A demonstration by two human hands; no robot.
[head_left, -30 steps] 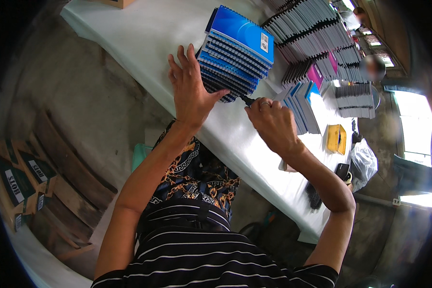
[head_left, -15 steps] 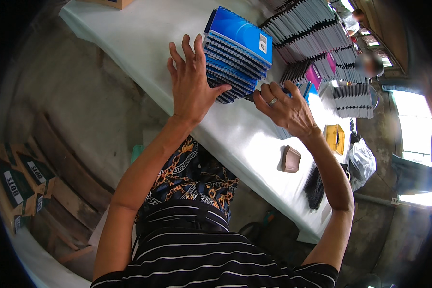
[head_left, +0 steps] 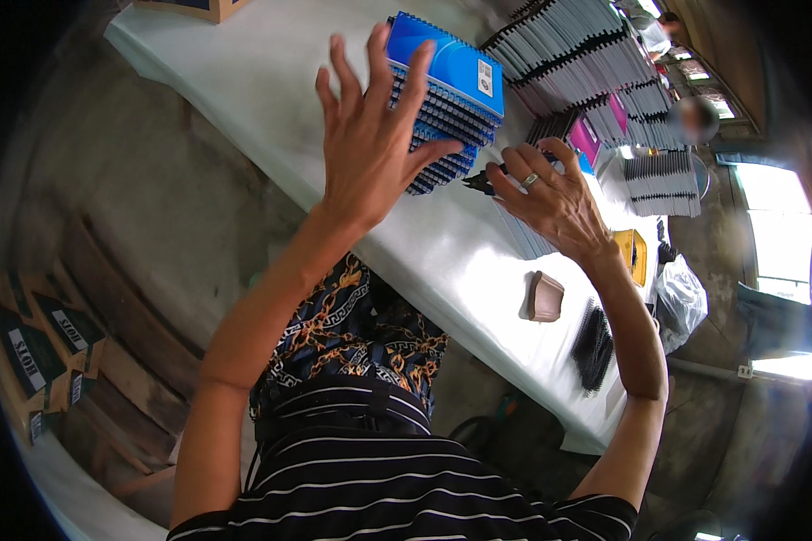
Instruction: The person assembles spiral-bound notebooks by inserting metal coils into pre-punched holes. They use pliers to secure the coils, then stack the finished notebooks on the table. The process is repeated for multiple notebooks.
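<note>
A stack of blue spiral-bound notebooks stands on the white-covered table, its black coil edges turned toward me. My left hand is at the stack's left side, fingers spread and thumb across the coils; it grips nothing. In my right hand, just right of the stack's lower corner, is a dark tool that looks like pliers. Its tips point left at the notebooks, a small gap away. My fingers hide its handles.
Tall stacks of bound books fill the far right of the table. Nearer lie a brown dish, black binding coils and a yellow container. Cartons stand at lower left. People are in the background.
My left hand has shifted right and farther over the notebooks. My right hand has drawn slightly right, and the tool's tips now show apart from the stack.
</note>
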